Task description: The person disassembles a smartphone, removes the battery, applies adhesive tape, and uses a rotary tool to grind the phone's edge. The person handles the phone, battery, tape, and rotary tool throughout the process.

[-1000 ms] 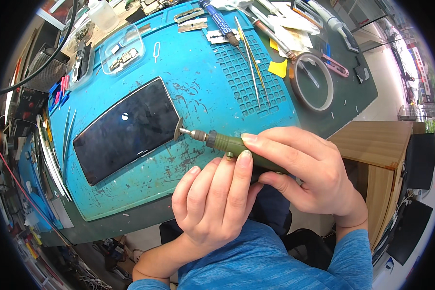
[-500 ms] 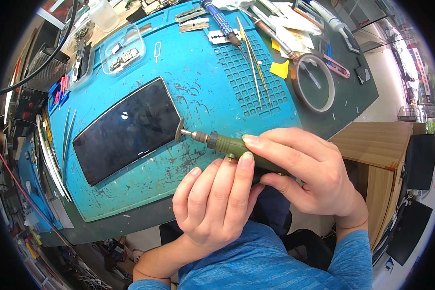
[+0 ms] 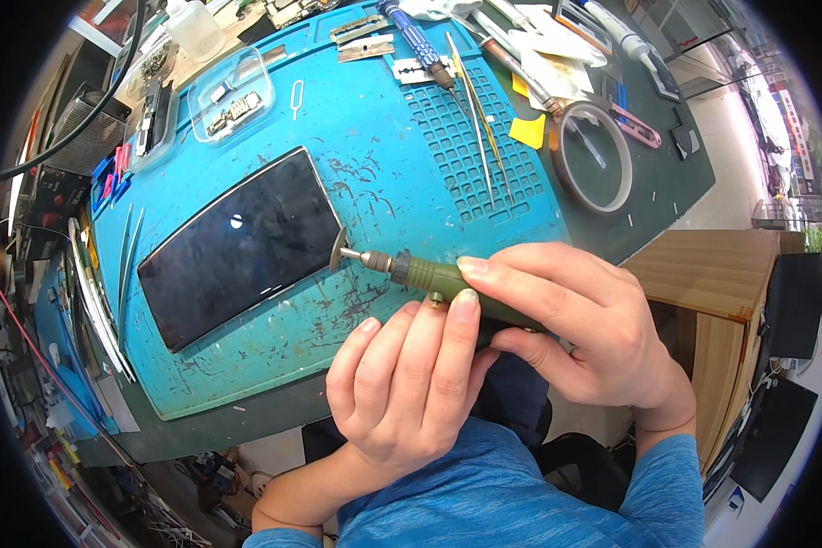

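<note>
Both hands grip a green rotary tool (image 3: 429, 274) with a thin cutting disc (image 3: 338, 247) on its metal chuck. From the right, my right hand (image 3: 580, 320) wraps the tool's body, thumb below and fingers on top. My left hand (image 3: 406, 379) is closed on the underside, fingertips beside a small brass knob. The disc stands at the right short edge of a dark-screened phone (image 3: 242, 247); whether it touches cannot be told. The phone lies face up and slanted on a blue work mat (image 3: 356, 119).
Above the phone sit a clear box of small parts (image 3: 233, 96) and a SIM pin (image 3: 297, 99). A blue screwdriver (image 3: 416, 41), tweezers (image 3: 479, 114) and razor blades (image 3: 365, 47) lie at the back. A tape roll (image 3: 626, 173) rests right; more tweezers (image 3: 130, 256) lie left.
</note>
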A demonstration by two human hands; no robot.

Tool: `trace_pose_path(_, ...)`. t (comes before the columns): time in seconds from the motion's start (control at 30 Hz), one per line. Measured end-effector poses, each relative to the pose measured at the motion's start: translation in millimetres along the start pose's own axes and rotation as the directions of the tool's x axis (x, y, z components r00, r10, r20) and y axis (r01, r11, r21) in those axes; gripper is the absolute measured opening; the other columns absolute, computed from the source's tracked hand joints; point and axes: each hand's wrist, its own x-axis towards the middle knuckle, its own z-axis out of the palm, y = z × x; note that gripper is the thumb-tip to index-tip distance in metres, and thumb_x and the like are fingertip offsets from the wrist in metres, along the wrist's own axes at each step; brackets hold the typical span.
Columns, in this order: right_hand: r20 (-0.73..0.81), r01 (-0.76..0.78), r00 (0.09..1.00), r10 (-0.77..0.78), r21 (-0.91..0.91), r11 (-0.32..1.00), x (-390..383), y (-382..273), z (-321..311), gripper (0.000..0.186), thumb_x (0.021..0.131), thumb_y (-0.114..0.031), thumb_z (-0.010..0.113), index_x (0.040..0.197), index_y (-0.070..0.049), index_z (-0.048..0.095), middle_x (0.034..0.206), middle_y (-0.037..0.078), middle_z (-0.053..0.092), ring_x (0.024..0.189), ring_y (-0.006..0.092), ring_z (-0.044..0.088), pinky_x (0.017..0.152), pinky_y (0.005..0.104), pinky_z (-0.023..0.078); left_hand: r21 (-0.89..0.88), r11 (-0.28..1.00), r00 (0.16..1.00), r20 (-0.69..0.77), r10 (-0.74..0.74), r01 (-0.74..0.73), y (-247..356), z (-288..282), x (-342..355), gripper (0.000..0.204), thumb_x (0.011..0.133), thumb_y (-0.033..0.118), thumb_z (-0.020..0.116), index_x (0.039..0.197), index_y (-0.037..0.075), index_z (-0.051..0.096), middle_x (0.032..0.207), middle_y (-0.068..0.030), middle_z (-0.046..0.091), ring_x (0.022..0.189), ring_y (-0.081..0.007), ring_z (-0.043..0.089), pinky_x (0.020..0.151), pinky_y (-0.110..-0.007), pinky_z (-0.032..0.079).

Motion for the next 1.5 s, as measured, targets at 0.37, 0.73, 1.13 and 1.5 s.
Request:
trace_pose_path(0.37,-0.002,0.006,1.000,-0.006,-0.009,1.000,0.9,0.1,-0.3,0.047,0.085,-0.015,0.081,0.128,0.000,0.072,0.119,0.017,0.073,0.103,0.0332,0.074,0.088,0.0402,0.060,0.006,0.995,0.995,0.021,0.094,-0.095,-5.5,-1.5,-0.3,0.051,0.099,0.036,0.069,0.135,0.000,0.068,0.113,-0.0117,0.074,0.104,-0.0266,0.069,0.097,-0.043,0.052)
trace_pose_path(0.73,0.001,0.004,1.000,-0.004,-0.006,1.000,0.7,0.0,-0.2,0.048,0.085,-0.016,0.081,0.129,-0.001,0.072,0.118,0.017,0.073,0.103,0.0335,0.074,0.087,0.0402,0.060,-0.015,0.995,0.995,0.018,0.100,-0.099,-6.6,-2.0,-0.5,0.051,0.098,0.034,0.071,0.135,-0.001,0.067,0.113,-0.0113,0.074,0.104,-0.0265,0.069,0.097,-0.044,0.052)
trace_pose_path(1.13,0.007,0.023,1.000,-0.023,-0.018,1.000,0.8,1.9,-0.7,0.048,0.086,-0.018,0.080,0.130,0.000,0.072,0.117,0.018,0.073,0.101,0.0338,0.074,0.087,0.0403,0.060,-0.009,0.995,0.995,0.008,0.099,-0.099,-5.7,-1.5,-0.1,0.051,0.098,0.035,0.073,0.133,0.000,0.068,0.111,-0.0103,0.074,0.104,-0.0260,0.069,0.097,-0.043,0.052)
trace_pose_path(1.5,0.009,0.025,1.000,-0.025,-0.015,1.000,0.4,2.9,-0.2,0.048,0.085,-0.018,0.080,0.129,0.000,0.072,0.116,0.018,0.073,0.101,0.0338,0.074,0.086,0.0402,0.060,-0.008,0.995,0.995,-0.001,0.099,-0.099,-5.8,-1.1,-0.5,0.051,0.097,0.036,0.074,0.133,0.000,0.068,0.111,-0.0103,0.074,0.103,-0.0260,0.069,0.097,-0.043,0.052)
